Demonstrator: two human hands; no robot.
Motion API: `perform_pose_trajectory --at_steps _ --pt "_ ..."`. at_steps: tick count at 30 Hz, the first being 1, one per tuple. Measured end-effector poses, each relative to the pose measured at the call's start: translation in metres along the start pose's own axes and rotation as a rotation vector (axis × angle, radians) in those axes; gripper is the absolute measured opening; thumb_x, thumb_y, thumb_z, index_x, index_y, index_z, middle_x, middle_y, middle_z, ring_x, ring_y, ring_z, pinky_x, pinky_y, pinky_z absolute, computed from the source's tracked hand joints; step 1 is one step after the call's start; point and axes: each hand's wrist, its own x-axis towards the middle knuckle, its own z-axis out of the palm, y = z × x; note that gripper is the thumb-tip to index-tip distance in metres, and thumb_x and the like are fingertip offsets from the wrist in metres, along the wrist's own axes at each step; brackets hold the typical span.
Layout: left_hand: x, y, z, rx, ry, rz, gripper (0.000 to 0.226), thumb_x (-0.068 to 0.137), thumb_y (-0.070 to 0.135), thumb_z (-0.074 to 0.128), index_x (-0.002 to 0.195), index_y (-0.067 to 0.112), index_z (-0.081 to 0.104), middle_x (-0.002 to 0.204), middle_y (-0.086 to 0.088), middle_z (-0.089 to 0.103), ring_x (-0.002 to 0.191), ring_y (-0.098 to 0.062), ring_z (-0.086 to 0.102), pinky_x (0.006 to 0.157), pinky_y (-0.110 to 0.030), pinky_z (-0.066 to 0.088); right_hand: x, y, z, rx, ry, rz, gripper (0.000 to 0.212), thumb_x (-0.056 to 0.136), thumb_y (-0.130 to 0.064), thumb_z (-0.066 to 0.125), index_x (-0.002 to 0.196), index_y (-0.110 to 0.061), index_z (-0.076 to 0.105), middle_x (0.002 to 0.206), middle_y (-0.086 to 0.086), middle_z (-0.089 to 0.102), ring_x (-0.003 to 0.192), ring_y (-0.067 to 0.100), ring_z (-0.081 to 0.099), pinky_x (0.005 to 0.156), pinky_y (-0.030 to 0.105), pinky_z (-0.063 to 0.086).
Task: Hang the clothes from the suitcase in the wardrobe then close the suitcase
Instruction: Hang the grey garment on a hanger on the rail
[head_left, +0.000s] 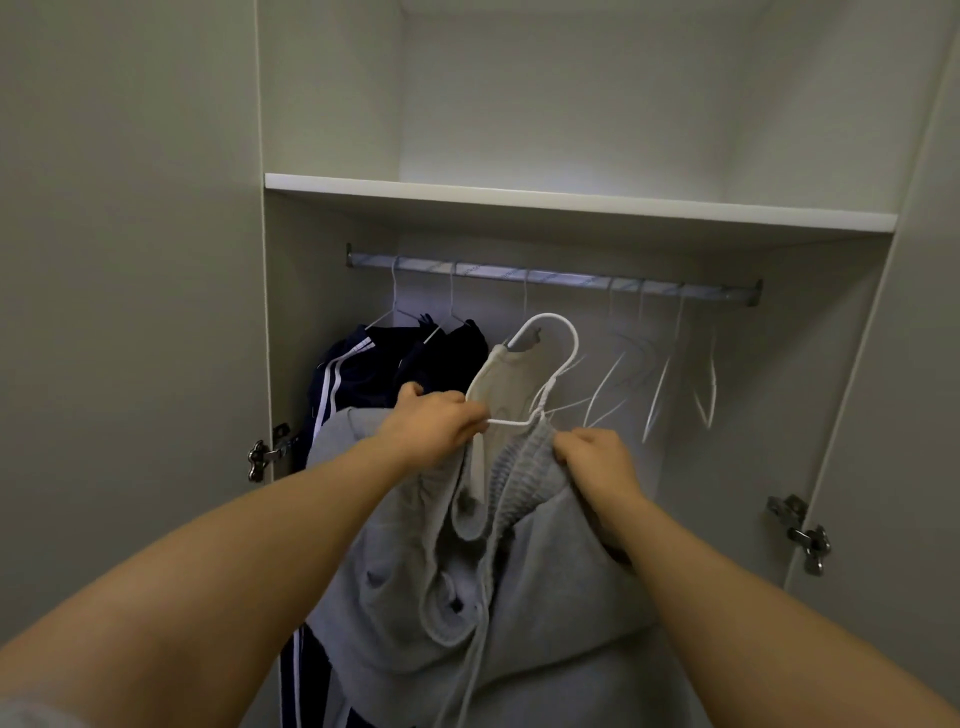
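Note:
I hold a grey garment (545, 571) with a ribbed waistband and drawstrings in front of the open wardrobe. A white wire hanger (558, 332) pokes up from it, its hook free below the rail (545, 275). My left hand (431, 421) grips the hanger's left arm together with the fabric. My right hand (597, 460) pinches the ribbed waistband on the right. A pale lining or label (498, 389) shows near the hook. The suitcase is out of view.
Two dark navy garments (395, 364), one with white stripes, hang at the rail's left end. Several bare white hangers (660, 374) hang to the right. A white shelf (571, 202) sits above the rail. Door hinges (802, 535) flank the opening.

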Motion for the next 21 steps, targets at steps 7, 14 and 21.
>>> perform_pose_trajectory --at_steps 7,14,21 --pt "0.003 -0.011 0.024 -0.400 0.153 -0.144 0.026 0.098 0.030 0.044 0.111 0.016 0.063 0.105 -0.008 0.059 0.101 -0.027 0.056 0.088 -0.041 0.045 0.007 0.006 -0.045 -0.392 -0.008 -0.048 0.037 0.088 -0.016 0.052 0.052 -0.013 0.042 0.057 0.000 0.043 0.072 0.024 0.043 0.063 0.027 0.033" --pt "0.009 0.018 0.018 -0.420 0.075 -0.032 0.026 0.097 0.020 0.049 0.110 0.004 0.064 0.109 -0.012 0.062 0.103 -0.024 0.055 0.082 -0.025 0.037 0.012 -0.003 -0.058 -0.309 -0.369 -0.053 0.018 0.091 -0.021 0.056 0.079 -0.010 0.065 0.084 0.006 0.057 0.081 0.017 0.051 0.076 0.027 0.042" --pt "0.025 0.038 0.026 -0.429 -0.161 -0.069 0.026 0.097 0.019 0.050 0.118 0.012 0.063 0.122 -0.007 0.062 0.113 -0.021 0.055 0.088 -0.022 0.038 0.009 0.018 -0.069 -0.100 -0.403 0.084 0.026 0.092 -0.019 0.059 0.070 -0.006 0.062 0.068 0.009 0.057 0.063 0.016 0.053 0.062 0.023 0.045"
